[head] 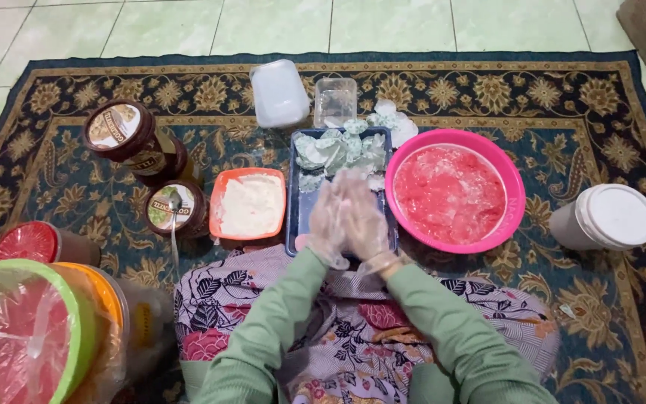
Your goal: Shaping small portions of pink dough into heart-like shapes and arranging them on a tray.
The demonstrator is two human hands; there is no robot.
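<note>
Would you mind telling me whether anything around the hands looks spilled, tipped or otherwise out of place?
One thing: the white lidded container right of the pink bowl lies on its side on the rug. Nothing looks spilled. The gloved left hand and right hand are pressed together over the blue tray.

Patterned carpet, dark blue with gold floral motifs, laid over pale green floor tiles. Far edge: a frosted lidded plastic container beside a clear empty square tub. Left: two brown jars with printed lids, one upright jar and a nearer jar with a spoon leaning against it; just beside them an orange square dish of white paste. Near left corner: a red-lidded jar, a green-rimmed bowl under plastic film, an orange-lidded jar. Far right: a white-lidded canister lying tilted.
</note>
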